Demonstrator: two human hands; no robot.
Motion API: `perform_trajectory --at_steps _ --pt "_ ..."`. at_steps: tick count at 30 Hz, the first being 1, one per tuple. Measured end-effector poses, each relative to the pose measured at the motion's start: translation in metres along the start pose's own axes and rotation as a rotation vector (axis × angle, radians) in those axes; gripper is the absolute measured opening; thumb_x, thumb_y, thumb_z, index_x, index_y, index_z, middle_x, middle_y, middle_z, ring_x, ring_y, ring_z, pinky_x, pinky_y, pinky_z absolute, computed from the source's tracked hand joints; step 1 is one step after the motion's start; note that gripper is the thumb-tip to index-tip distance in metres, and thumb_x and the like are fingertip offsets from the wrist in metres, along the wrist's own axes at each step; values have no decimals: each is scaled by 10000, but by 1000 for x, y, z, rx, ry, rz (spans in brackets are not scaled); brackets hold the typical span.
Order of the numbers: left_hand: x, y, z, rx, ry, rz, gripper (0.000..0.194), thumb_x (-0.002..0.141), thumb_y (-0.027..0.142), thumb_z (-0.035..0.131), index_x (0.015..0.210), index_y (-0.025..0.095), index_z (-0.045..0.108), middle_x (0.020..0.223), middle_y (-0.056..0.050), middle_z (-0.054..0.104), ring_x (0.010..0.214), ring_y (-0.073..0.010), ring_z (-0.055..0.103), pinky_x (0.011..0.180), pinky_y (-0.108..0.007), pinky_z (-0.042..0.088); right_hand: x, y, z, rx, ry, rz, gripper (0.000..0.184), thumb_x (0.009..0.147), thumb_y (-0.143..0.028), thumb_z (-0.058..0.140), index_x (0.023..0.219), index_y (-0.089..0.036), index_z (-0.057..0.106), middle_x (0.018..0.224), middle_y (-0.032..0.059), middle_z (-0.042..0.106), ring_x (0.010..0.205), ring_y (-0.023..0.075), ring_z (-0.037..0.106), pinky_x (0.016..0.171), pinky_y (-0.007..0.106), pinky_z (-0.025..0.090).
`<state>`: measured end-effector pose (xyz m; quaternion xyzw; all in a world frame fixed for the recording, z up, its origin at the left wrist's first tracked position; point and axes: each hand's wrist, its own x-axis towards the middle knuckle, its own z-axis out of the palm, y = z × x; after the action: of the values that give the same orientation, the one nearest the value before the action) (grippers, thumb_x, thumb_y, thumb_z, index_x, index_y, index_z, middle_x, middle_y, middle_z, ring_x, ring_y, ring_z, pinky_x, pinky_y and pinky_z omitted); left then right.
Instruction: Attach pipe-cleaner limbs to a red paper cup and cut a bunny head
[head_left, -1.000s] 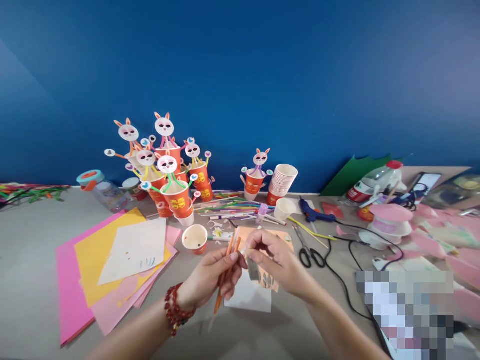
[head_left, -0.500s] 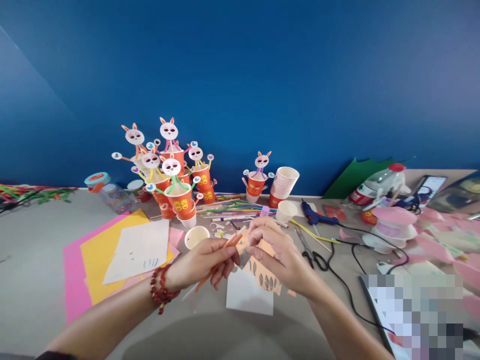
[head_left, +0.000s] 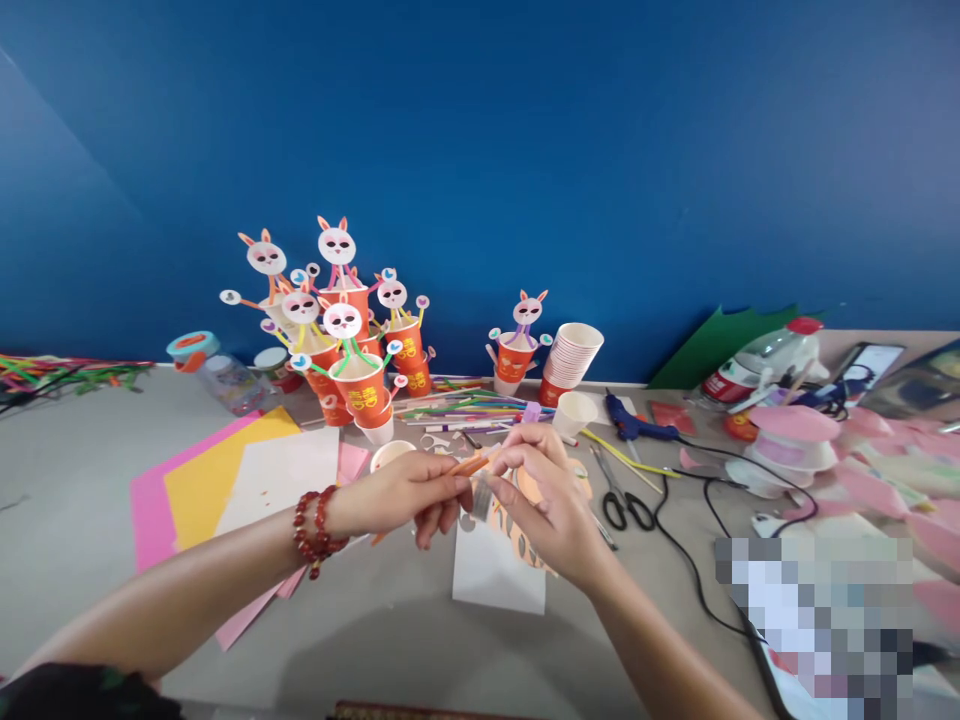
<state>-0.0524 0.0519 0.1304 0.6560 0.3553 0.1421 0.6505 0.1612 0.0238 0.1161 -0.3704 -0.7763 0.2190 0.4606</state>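
My left hand point(head_left: 409, 490) is closed around thin orange straws point(head_left: 471, 466), whose lower ends stick out beneath the palm. My right hand point(head_left: 544, 495) meets it at the straws' upper tip, thumb and fingers pinched together there; what exactly it grips is hidden. A small greyish see-through piece point(head_left: 482, 498) shows between the two hands. Under them lie a white sheet point(head_left: 499, 575) and peach paper point(head_left: 529, 550) with leaf-shaped cutouts. A white paper cup point(head_left: 391, 455) stands partly behind my left hand.
Rabbit figures on orange paper cups point(head_left: 358, 390) stand at the back left, another point(head_left: 516, 360) beside stacked cups point(head_left: 574, 355). Scissors point(head_left: 622, 500), a blue glue gun point(head_left: 637, 425) and black cable lie right. Coloured paper point(head_left: 187, 480) is left; straws point(head_left: 465, 410) lie behind.
The orange straws have tilted flatter, and my right hand's fingers have come onto their tip. The view has shifted slightly, with a dark sleeve now showing at lower left.
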Motion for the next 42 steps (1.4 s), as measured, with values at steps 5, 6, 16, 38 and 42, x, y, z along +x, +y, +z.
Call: perform_trajectory --at_steps 5,6,16,38,42 --pt "1 2 0 0 -31 -6 417 940 542 436 884 153 578 620 30 597 408 -73 562 419 -171 388 -1 0 2 0 29 29 66 923 -181 543 894 -219 589 1022 69 486 1010 243 515 881 394 427" --pt "2 2 0 -1 -32 -5 422 940 546 434 884 154 579 619 29 599 407 -73 562 419 -171 388 -1 -1 2 1 31 34 66 921 -181 543 892 -218 590 1023 69 486 1008 243 514 876 393 429" --pt "2 3 0 -9 -18 -21 457 907 584 471 864 147 598 606 12 620 412 -84 566 419 -180 402 1 -3 5 -51 75 21 61 918 -190 554 890 -219 600 1002 65 504 987 241 509 867 397 420" --pt "1 9 -3 90 -4 -56 429 939 542 438 851 154 598 592 12 628 399 -81 566 452 -181 424 5 -2 3 -104 79 -24 43 926 -191 569 898 -219 586 994 58 502 988 234 504 866 392 403" --pt "0 9 -4 89 -1 -72 433 934 547 449 837 154 603 598 8 638 399 -85 575 435 -179 416 5 -2 3 -101 80 -35 48 928 -185 563 902 -221 582 990 56 505 992 233 507 872 390 405"
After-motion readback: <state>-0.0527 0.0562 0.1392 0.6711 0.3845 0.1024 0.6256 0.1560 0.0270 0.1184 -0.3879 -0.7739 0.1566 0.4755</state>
